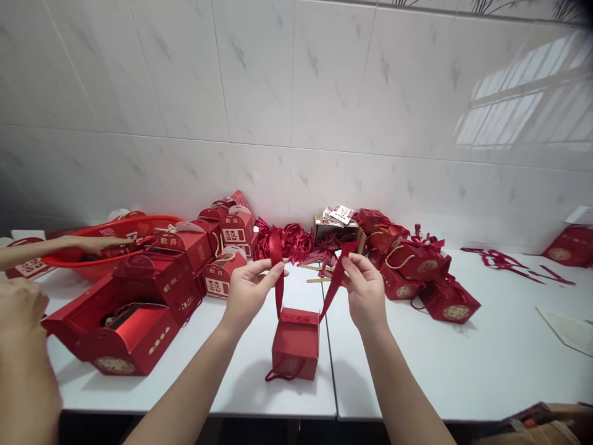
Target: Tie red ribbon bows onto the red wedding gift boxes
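A small red gift box stands on the white table in front of me, a thin cord handle drooping from its near side. Dark red ribbon rises from both sides of the box. My left hand pinches one ribbon end between thumb and fingers, above the box's left edge. On the other side, my right hand pinches the second end, so the ribbon spreads in a V shape. Neither hand touches the box itself.
Red boxes and an orange-red basin crowd the left, where another person's arm reaches in. Behind lie a ribbon heap and a carton of cards. Finished-looking boxes and loose ribbons lie right.
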Demonstrator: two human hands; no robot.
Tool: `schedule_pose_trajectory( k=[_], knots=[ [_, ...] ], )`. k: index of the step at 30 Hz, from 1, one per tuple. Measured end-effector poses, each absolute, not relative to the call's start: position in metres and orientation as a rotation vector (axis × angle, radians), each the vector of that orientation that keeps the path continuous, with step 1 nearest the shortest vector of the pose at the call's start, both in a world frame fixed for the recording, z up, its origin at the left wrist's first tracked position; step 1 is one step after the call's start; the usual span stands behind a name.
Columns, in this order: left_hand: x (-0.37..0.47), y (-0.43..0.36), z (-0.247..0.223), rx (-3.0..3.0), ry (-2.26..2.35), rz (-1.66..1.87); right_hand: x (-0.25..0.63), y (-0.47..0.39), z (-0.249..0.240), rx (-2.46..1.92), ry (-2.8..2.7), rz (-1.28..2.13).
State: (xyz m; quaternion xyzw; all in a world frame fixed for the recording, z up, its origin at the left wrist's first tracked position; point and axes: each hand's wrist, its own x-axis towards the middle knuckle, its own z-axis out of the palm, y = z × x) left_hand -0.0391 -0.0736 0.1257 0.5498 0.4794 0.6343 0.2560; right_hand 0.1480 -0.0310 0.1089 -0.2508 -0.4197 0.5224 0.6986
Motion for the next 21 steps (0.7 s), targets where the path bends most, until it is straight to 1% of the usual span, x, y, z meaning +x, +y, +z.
schedule_pose_trajectory(
  k=[6,9,12,14,17,21],
  knots=[
    [-0.031,-0.069,0.128,1.485,1.139,1.698,0.132,-0.031,0.119,-0.554,-1.123,1.302],
    [-0.031,-0.07,0.128,1.497,1.041,1.684,0.126,-0.028,0.122,-0.667,-1.209,1.315],
    [-0.03,-0.072,0.13,1.574,1.005,1.546,0.123,-0.029,0.124,-0.799,-1.316,1.289],
    [-0.03,-0.074,0.132,1.637,1.048,1.455,0.123,-0.033,0.126,-0.759,-1.441,1.261],
    [-0.029,-0.076,0.133,1.7,1.132,1.392,0.123,-0.04,0.127,-0.57,-1.633,1.246],
    [-0.034,-0.074,0.131,1.677,1.065,1.294,0.125,-0.041,0.12,-0.501,-1.636,1.212]
  ],
)
